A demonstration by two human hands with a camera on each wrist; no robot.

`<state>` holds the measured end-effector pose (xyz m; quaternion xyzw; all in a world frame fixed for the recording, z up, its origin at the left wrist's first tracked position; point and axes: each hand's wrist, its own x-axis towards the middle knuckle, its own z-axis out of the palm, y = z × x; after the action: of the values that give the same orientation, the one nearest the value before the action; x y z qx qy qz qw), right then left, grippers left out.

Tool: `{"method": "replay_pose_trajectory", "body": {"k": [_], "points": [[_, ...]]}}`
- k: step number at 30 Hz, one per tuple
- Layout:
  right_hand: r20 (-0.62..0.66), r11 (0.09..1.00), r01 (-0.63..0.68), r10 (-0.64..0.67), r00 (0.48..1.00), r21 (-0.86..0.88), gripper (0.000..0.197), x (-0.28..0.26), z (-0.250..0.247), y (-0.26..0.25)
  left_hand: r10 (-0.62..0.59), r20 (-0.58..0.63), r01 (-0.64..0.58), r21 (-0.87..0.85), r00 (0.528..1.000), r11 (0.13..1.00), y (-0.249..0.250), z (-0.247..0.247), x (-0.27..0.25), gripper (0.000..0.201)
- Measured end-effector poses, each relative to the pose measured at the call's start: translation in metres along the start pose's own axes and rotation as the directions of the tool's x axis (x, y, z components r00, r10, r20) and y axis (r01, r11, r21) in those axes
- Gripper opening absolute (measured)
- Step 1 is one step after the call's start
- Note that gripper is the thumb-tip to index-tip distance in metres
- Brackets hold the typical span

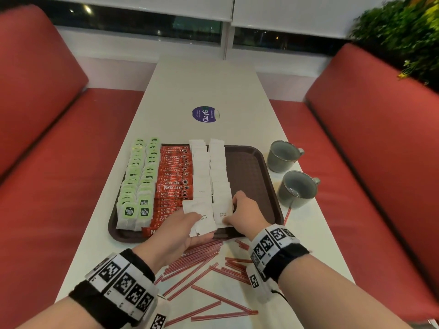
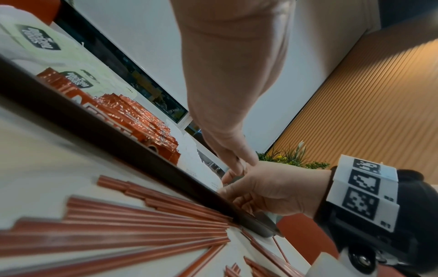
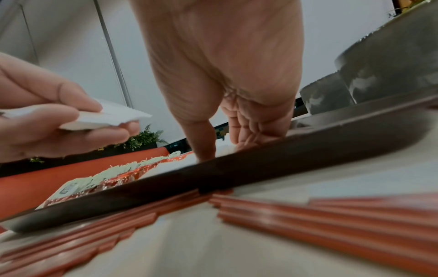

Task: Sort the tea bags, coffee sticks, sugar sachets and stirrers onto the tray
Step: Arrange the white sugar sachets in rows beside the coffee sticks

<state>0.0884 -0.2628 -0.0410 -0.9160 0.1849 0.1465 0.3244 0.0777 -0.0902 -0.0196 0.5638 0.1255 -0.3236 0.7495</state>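
Note:
A brown tray [image 1: 249, 167] carries two rows of green tea bags [image 1: 137, 176], a band of red coffee sticks [image 1: 174, 176] and two columns of white sugar sachets [image 1: 202, 167]. My left hand [image 1: 202, 224] hovers over the tray's near edge. It grips a small stack of sugar sachets [image 3: 118, 114] between thumb and fingers. My right hand [image 1: 231, 208] reaches down onto the right sugar column and pinches its nearest sachet [image 1: 222, 210] by the right edge. Red stirrers [image 1: 202, 264] lie scattered on the white table in front of the tray.
Two grey mugs [image 1: 282, 156] [image 1: 298, 188] stand just right of the tray, with one stirrer [image 1: 287, 216] beside them. The tray's right third is bare. A round purple sticker [image 1: 205, 114] lies beyond it. Red benches [image 1: 370, 143] flank the narrow table.

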Motion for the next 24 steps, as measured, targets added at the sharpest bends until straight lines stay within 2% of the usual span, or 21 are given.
{"method": "replay_pose_trajectory", "body": {"k": [2, 4, 6, 8, 11, 14, 16, 20, 24], "points": [[-0.019, 1.0, 0.009, -0.009, 1.0, -0.012, 0.036, -0.002, -0.001, 0.001, 0.014, 0.011, -0.014, 0.015, 1.0, 1.0, 0.001, 0.002, -0.002, 0.027], [-0.068, 0.999, 0.037, -0.035, 0.997, 0.019, 0.022, -0.005, -0.003, 0.001, 0.025, 0.015, -0.025, 0.018, 1.0, 1.0, 0.003, 0.004, -0.002, 0.026], [-0.086, 0.981, 0.103, -0.089, 0.992, 0.167, 0.015, -0.011, -0.008, -0.002, 0.026, 0.015, -0.026, 0.014, 1.0, 1.0, 0.004, 0.005, -0.002, 0.025], [-0.047, 0.926, 0.165, -0.158, 0.986, 0.341, 0.018, -0.019, -0.013, -0.007, 0.026, 0.015, -0.026, 0.012, 1.0, 1.0, 0.005, 0.008, -0.003, 0.024], [0.005, 0.894, 0.202, -0.223, 0.975, 0.4, 0.01, -0.026, -0.017, -0.01, 0.037, 0.03, -0.038, 0.017, 0.999, 0.999, 0.006, 0.013, -0.003, 0.025], [0.003, 0.87, 0.163, -0.185, 0.983, 0.466, 0.006, -0.024, -0.021, -0.006, 0.057, 0.029, -0.057, 0.005, 0.998, 0.998, 0.006, 0.016, -0.002, 0.026], [0.046, 0.831, 0.118, -0.17, 0.984, 0.543, 0.004, -0.024, -0.023, -0.006, 0.07, 0.03, -0.07, -0.002, 0.997, 0.998, 0.007, 0.016, -0.002, 0.025], [0.099, 0.853, 0.124, -0.201, 0.975, 0.506, 0.011, -0.023, -0.02, -0.008, 0.085, 0.057, -0.086, 0.007, 0.995, 0.996, 0.007, 0.014, -0.003, 0.023], [0.043, 0.872, 0.07, -0.104, 0.994, 0.485, 0.015, -0.015, -0.021, -0.001, 0.05, -0.023, -0.052, -0.095, 0.998, 0.994, 0.011, 0.003, -0.001, 0.019]]}}
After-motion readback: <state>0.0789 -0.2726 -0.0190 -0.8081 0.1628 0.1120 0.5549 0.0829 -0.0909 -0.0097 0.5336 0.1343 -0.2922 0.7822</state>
